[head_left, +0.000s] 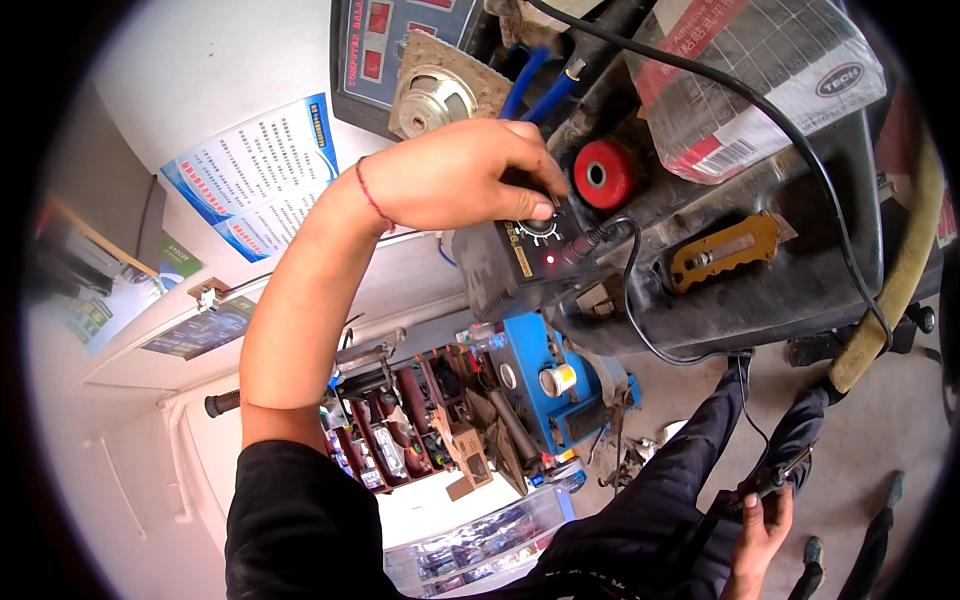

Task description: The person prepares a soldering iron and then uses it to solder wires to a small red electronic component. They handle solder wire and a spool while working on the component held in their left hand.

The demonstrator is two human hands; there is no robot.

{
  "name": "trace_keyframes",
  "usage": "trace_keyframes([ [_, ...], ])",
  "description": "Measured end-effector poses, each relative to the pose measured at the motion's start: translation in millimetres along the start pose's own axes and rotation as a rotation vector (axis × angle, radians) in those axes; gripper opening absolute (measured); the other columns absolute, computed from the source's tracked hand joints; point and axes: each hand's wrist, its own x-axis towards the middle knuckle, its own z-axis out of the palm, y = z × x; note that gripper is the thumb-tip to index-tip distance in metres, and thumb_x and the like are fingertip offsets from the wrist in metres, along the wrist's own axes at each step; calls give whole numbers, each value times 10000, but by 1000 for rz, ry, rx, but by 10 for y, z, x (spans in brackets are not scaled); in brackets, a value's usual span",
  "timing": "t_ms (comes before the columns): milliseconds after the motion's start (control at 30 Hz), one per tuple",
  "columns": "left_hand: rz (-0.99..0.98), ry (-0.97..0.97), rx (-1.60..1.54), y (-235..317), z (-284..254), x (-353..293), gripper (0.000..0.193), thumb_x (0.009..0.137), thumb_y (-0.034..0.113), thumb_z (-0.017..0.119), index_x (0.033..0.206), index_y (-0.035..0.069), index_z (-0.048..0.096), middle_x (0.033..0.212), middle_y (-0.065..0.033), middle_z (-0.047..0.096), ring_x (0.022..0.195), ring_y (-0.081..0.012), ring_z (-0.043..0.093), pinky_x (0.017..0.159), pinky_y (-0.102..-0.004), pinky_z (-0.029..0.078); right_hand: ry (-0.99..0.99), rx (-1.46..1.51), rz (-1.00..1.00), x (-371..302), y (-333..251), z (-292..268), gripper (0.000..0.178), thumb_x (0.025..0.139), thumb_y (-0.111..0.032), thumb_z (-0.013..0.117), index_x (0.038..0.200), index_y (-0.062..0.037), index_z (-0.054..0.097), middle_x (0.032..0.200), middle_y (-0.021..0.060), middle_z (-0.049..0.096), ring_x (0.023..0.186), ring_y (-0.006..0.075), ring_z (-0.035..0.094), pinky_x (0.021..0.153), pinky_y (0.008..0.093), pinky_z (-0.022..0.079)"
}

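My left hand [480,175] reaches over a small black control box [490,268], its thumb and fingers closed on the dial knob [538,226]. A red light glows on the panel beside the knob. A black cord plugs into the box and loops down. At the lower right, my right hand [762,535] is closed around a slim dark corded tool [772,480] with a thin metal tip, held in front of my legs. Its exact kind I cannot make out. Close to the left hand lie a red round wheel [603,174] and a bare speaker [436,100].
The box sits on a black machine tray [700,325] holding a yellow-handled knife [725,252]. A wrapped box [755,85] stands at the upper right, crossed by a black cable [800,140]. A blue machine [550,385] and parts shelves [400,420] are lower. Another person's feet [812,550] show at right.
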Motion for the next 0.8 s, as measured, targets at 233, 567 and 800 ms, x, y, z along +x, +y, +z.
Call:
trace_keyframes([
  [233,-177,522,-268,-374,295,-348,286,987,141,678,1239,6,674,1199,-66,674,1101,-159,625,1010,-307,481,-109,-66,-115,-42,42,35,433,927,-169,740,1266,12,540,1112,102,590,906,204,612,761,326,532],
  [567,55,586,-268,-567,547,-465,282,976,187,693,1202,18,692,1179,-106,669,1143,-225,606,1017,-356,466,-288,-352,-568,983,-899,1308,358,869,-170,748,1103,37,574,764,80,676,628,157,624,624,260,493],
  [800,139,649,-516,-618,576,-342,311,966,109,650,1247,-23,635,1176,-142,670,1167,-232,612,1021,-359,462,-331,-687,-795,1302,-1008,1266,453,902,-279,746,1164,54,583,595,40,621,465,97,556,508,211,445],
])
